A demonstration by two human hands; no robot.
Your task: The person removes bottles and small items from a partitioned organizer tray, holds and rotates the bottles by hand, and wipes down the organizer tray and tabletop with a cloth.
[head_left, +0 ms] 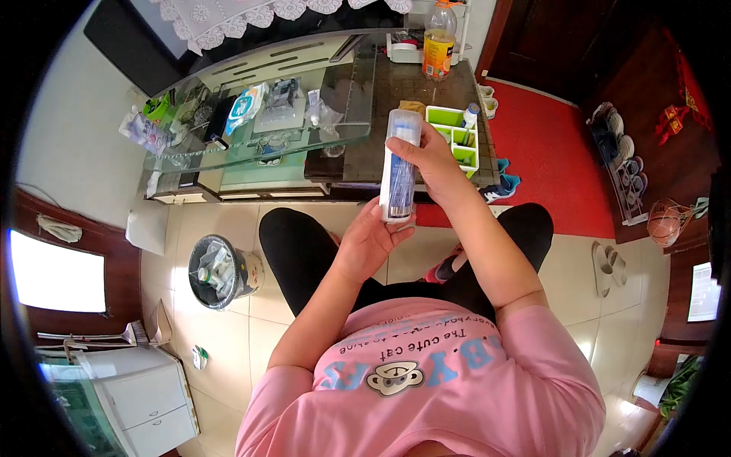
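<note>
In front of me both hands hold a long white bottle (399,186) with a blue printed label and a translucent top end. My right hand (438,164) is closed round its upper part, the thumb lying across the front. Lower down, my left hand (367,242) grips the bottom end, with its thumb along the side and its fingers underneath. Just right of the bottle, on the dark table, stands a green and white divided organizer (466,158) with a small white bottle (470,116) in it.
A glass shelf (304,145) with wipes and small packets extends left. An orange drink bottle (438,46) stands at the table's back. A lined trash bin (217,272) is on the tiled floor to the left. Shoes (502,185) lie by the table on a red mat (556,160).
</note>
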